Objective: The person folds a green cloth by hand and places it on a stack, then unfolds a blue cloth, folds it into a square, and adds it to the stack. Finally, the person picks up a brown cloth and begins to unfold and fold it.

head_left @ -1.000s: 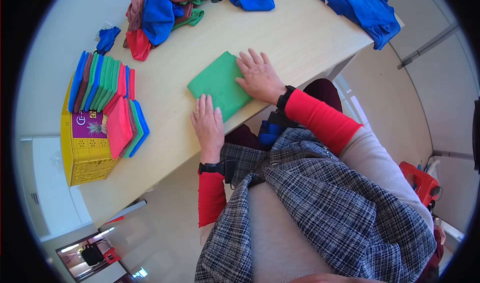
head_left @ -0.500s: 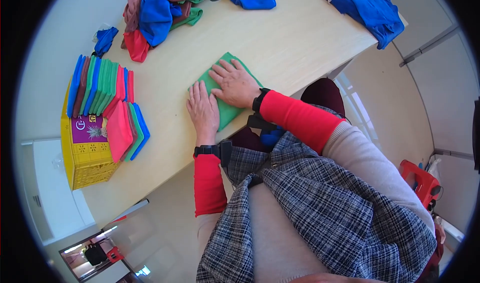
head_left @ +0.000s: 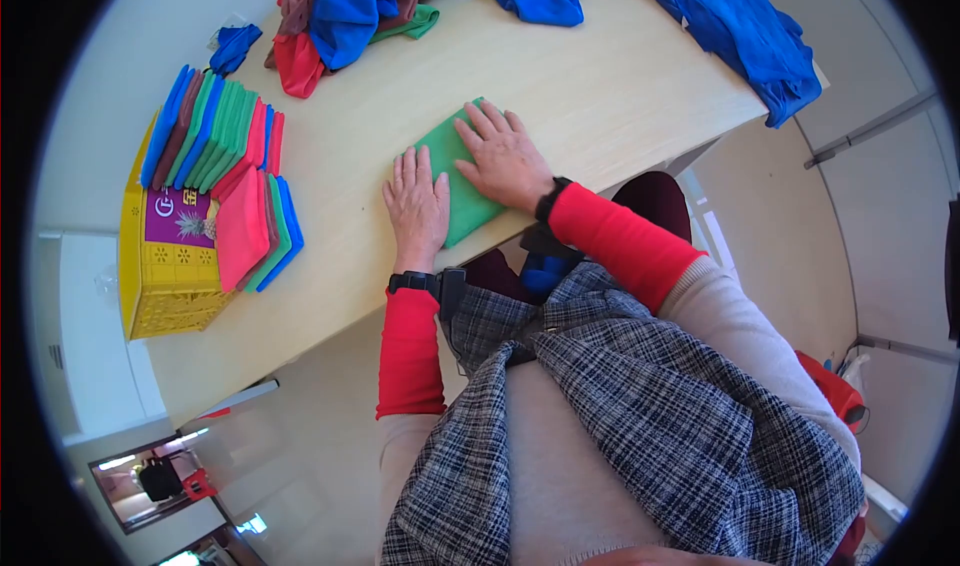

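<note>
A folded green cloth (head_left: 464,212) lies flat on the table in front of me, near its front edge. My left hand (head_left: 417,209) rests along the left side of the cloth with its fingers stretched forward. Across the right part of the cloth, my right hand (head_left: 507,163) lies flat, fingers spread. Neither hand grips anything. Parts of the cloth are hidden under both hands.
Folded cloths (head_left: 225,136) in several colours stand in a row on a yellow crate (head_left: 175,296) at the left. Loose cloths (head_left: 345,26) are heaped at the back of the table (head_left: 590,96). Blue fabric (head_left: 735,31) hangs over the far right corner.
My hands have spread slightly apart, baring more green cloth between them. The whole view has shifted a little. The cloth still lies flat under my hands.
</note>
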Available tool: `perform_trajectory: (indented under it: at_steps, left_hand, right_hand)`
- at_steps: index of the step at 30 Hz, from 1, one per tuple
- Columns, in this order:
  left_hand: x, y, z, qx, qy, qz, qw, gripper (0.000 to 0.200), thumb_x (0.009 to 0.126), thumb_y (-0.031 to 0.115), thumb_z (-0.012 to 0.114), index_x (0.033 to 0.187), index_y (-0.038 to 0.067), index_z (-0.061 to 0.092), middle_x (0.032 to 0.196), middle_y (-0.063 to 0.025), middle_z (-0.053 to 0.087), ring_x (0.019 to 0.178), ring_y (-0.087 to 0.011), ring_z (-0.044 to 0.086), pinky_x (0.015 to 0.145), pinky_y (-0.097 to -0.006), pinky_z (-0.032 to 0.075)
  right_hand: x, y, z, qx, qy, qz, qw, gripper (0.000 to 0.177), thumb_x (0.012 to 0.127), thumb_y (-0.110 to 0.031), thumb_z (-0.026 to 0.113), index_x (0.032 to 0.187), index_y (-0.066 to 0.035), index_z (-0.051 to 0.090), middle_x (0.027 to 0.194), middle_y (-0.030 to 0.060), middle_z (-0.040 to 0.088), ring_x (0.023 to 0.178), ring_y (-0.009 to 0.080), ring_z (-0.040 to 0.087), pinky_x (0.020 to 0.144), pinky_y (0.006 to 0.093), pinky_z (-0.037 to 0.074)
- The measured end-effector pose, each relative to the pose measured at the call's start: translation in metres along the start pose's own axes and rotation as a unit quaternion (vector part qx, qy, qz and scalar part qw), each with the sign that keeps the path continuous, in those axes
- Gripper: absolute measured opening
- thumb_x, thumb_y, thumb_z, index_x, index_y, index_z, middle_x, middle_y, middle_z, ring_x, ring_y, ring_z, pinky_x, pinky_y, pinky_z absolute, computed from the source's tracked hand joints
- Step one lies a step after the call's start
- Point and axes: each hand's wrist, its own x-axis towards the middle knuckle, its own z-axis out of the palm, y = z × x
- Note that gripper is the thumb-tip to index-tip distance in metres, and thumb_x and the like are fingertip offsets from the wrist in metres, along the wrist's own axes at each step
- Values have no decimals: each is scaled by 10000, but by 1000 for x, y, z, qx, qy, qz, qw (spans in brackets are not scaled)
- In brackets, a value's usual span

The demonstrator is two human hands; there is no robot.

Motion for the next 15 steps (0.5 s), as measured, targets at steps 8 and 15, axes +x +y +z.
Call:
perform_trajectory:
  at_steps: [8, 15]
  left_hand:
    - [-19, 5, -7, 1, 66, -13, 998, 529, 1041, 322, 517, 1488, 43, 471, 1498, -158, 496, 1417, -333, 418, 1194, -519, 271]
    - [-72, 46, -39, 50, 61, -24, 997, 494, 973, 328, 634, 1351, 18, 561, 1278, -168, 583, 1215, -336, 528, 1110, -539, 363]
  right_hand:
    - [-55, -7, -54, 67, -58, -32, 996, 469, 963, -342, 621, 1277, 7, 631, 1322, 170, 619, 1306, 335, 519, 1121, 488, 363]
    - [-7, 16, -32, 78, -69, -55, 993, 423, 994, -329, 593, 1240, 11, 655, 1248, 171, 660, 1252, 317, 566, 1108, 478, 372]
